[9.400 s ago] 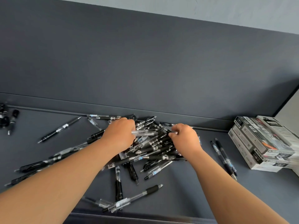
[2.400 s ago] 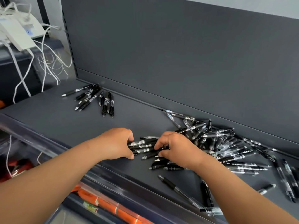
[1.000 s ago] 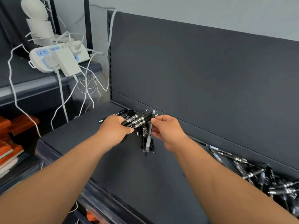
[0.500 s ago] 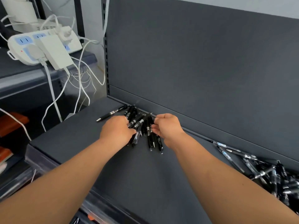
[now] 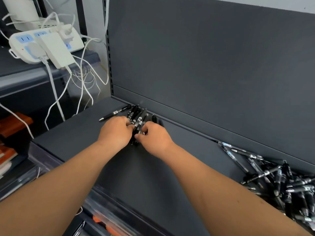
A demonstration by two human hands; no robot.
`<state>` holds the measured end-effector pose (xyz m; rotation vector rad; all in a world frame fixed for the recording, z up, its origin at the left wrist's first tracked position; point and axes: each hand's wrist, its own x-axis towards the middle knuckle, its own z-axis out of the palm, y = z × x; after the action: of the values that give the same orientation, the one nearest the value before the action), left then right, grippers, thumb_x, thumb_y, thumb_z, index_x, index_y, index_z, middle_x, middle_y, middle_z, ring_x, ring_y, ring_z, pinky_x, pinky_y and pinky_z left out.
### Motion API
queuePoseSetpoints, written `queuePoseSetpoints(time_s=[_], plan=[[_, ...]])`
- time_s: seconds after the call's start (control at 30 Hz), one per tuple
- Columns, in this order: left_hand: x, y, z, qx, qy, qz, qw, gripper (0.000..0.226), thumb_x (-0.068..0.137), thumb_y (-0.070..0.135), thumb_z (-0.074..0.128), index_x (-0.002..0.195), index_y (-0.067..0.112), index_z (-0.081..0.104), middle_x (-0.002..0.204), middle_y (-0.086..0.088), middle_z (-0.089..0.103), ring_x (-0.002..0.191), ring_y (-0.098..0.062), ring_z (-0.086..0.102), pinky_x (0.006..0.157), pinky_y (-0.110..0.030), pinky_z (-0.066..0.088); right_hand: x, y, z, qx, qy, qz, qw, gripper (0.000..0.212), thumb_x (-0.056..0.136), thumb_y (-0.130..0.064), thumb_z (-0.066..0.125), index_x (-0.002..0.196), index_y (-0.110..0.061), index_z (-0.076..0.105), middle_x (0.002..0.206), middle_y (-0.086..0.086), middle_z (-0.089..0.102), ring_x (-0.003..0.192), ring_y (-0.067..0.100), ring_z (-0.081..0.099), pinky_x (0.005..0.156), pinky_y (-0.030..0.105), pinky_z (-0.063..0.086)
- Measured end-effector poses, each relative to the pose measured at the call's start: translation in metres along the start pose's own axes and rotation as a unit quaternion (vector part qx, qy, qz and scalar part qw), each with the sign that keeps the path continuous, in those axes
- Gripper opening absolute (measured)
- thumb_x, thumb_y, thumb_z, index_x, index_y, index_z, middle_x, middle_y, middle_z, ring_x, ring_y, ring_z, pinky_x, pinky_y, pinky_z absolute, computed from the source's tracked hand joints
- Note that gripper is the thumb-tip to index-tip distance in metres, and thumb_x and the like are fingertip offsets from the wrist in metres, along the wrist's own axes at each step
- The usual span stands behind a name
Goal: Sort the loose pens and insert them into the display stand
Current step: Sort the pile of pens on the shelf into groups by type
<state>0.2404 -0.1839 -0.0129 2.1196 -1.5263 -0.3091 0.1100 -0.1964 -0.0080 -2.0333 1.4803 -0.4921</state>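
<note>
- Several white cables [image 5: 81, 79] hang from a white power strip [image 5: 46, 43], which sits on a neighbouring rack beyond the left edge of the dark grey shelf [image 5: 76, 138].
- One single pen [image 5: 114, 114], black with a white label, lies flat near the shelf's back-left corner. Its long axis runs from front-left to back-right, with the tip toward the left edge and the other end toward the back panel [image 5: 204, 65].
- Just right of it, a bundle of black pens [image 5: 139, 118] lies by the back edge. The pens are packed side by side, with their long axes running from the front toward the back panel and leaning a little right at the far end. The near ends are hidden under the hands, so I cannot tell which way the tips point.
- The left hand [image 5: 115, 132] is knuckles up, with thumb and fingers curled onto the left side of the bundle.
- The right hand [image 5: 154, 138], just beside it and nearly touching it, has its fingers curled round the bundle's near right part.
- Well apart, at the shelf's right end, a heap of loose pens [image 5: 281, 181] lies crossed in every direction. Those at its back-left fringe stretch from back-left to front-right along the back edge.
</note>
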Motion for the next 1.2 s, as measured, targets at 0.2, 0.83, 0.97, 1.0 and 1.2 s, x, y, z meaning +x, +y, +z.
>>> queuePoseSetpoints(time_s=[0.2, 0.83, 0.97, 1.0, 1.2], plan=[[-0.009, -0.011, 0.001, -0.012, -0.005, 0.012, 1.000, 0.026, 0.095, 0.021, 0.050, 0.114, 0.019, 0.067, 0.113, -0.007, 0.066, 0.105, -0.028, 0.059, 0.085, -0.035, 0.048, 0.014, -0.011, 0.011, 0.037, -0.003, 0.075, 0.997, 0.037, 0.079, -0.023, 0.069, 0.104, -0.009, 0.046, 0.094, 0.009, 0.060, 0.085, 0.025, 0.058, 0.055, 0.026, 0.037], [-0.088, 0.112, 0.038, 0.008, -0.162, 0.319, 0.934, 0.032, 0.090, 0.037, 0.059, 0.119, 0.024, 0.061, 0.104, 0.007, 0.055, 0.099, -0.015, 0.055, 0.088, -0.032, 0.045, -0.129, 0.106, -0.114, 0.183, 0.142, 0.159, 0.960, 0.009, 0.077, -0.012, 0.069, 0.080, -0.018, 0.062, 0.065, 0.001, 0.065, 0.060, 0.016, 0.056, 0.055, 0.028, 0.044], [-0.111, 0.137, 0.064, 0.077, -0.259, 0.343, 0.900, 0.034, 0.085, 0.041, 0.065, 0.116, 0.026, 0.062, 0.105, 0.008, 0.053, 0.102, -0.016, 0.052, 0.086, -0.030, 0.043, -0.163, 0.135, -0.129, 0.197, 0.164, 0.184, 0.949, 0.010, 0.079, -0.010, 0.070, 0.081, -0.017, 0.064, 0.066, -0.002, 0.064, 0.055, 0.012, 0.055, 0.057, 0.027, 0.045], [-0.114, 0.140, 0.069, 0.090, -0.259, 0.344, 0.898, 0.030, 0.085, 0.039, 0.066, 0.111, 0.026, 0.063, 0.102, 0.008, 0.052, 0.100, -0.016, 0.052, 0.082, -0.029, 0.042, -0.170, 0.140, -0.132, 0.196, 0.167, 0.184, 0.949, 0.011, 0.079, -0.010, 0.071, 0.080, -0.018, 0.064, 0.065, -0.003, 0.064, 0.055, 0.011, 0.055, 0.056, 0.026, 0.045], [-0.111, 0.150, 0.070, 0.120, -0.218, 0.316, 0.916, 0.009, 0.092, 0.022, 0.056, 0.095, 0.026, 0.064, 0.091, 0.009, 0.051, 0.089, -0.016, 0.052, 0.074, -0.028, 0.040, -0.204, 0.161, -0.151, 0.207, 0.194, 0.180, 0.942, 0.010, 0.080, -0.014, 0.071, 0.087, -0.018, 0.065, 0.073, 0.001, 0.065, 0.058, 0.009, 0.054, 0.055, 0.022, 0.041]])
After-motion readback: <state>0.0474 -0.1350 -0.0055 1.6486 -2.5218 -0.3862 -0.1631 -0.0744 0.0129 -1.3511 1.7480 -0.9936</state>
